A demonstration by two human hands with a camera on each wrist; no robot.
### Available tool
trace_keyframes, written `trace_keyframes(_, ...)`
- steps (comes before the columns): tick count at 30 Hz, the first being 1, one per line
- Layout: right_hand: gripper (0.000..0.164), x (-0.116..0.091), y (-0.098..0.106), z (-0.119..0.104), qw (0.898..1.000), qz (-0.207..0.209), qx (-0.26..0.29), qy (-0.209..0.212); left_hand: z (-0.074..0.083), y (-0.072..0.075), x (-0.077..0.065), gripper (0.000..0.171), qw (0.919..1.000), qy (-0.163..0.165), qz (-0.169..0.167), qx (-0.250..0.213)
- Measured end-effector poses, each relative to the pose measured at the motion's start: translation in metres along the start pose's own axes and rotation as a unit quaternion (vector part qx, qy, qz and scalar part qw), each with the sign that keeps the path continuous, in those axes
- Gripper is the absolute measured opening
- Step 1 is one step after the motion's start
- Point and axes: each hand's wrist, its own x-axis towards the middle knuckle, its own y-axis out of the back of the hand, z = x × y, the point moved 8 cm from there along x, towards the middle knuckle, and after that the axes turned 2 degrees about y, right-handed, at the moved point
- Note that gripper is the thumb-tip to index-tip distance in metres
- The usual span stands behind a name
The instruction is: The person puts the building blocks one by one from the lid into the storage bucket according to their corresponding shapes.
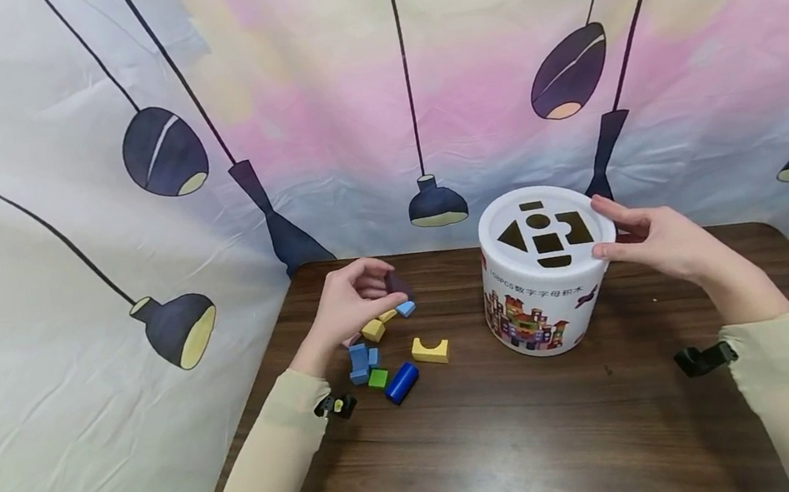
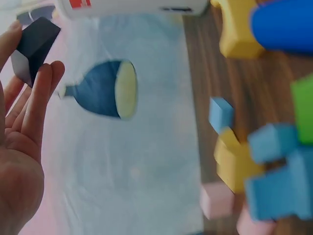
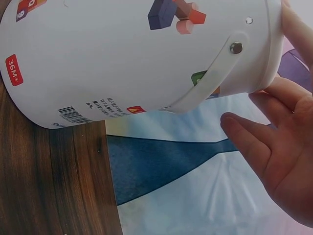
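Observation:
My left hand (image 1: pixel 345 299) holds a dark purple triangular block (image 2: pixel 39 41) between thumb and fingertips, lifted above the table's far left part. Below and in front of that hand lie small building blocks: a yellow arch block (image 1: pixel 430 351), a blue cylinder (image 1: pixel 402 383), a green block (image 1: pixel 379 378) and several light blue and yellow ones. To the right stands a white bucket (image 1: pixel 537 318) whose lid (image 1: pixel 500 218) has shaped holes. My right hand (image 1: pixel 674 244) grips the lid's right edge with thumb and fingers; one finger stands off the bucket in the right wrist view.
The dark wooden table (image 1: pixel 514 448) ends at the back against a fabric backdrop (image 1: pixel 339 119) printed with hanging lamps. A white handle (image 3: pixel 210 78) hangs along the bucket's side. Pink blocks (image 2: pixel 217 199) lie near the yellow ones.

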Motion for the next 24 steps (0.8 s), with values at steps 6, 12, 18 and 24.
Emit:
trace_keyframes(6, 0.088, -0.001, 0.002, -0.001, 1.000, 0.003, -0.002, -0.003, 0.036, -0.023, 0.021, 0.039, 0.9990, -0.032, -0.031, 0.001)
trace_keyframes(12, 0.088, -0.002, 0.002, -0.002, 1.000, 0.006, 0.000, -0.003, 0.065, -0.044, 0.043, 0.035, 0.9948, -0.070, -0.073, 0.014)
trace_keyframes(18, 0.088, -0.003, 0.002, -0.003, 1.000, 0.010, 0.000, -0.005, 0.083, -0.056, 0.061, 0.031, 0.9890, -0.110, -0.090, 0.041)
trace_keyframes(24, 0.087, -0.005, 0.003, -0.003, 1.000, 0.013, -0.002, 0.002, 0.088, -0.061, 0.076, 0.030, 0.9880, -0.090, -0.084, 0.094)
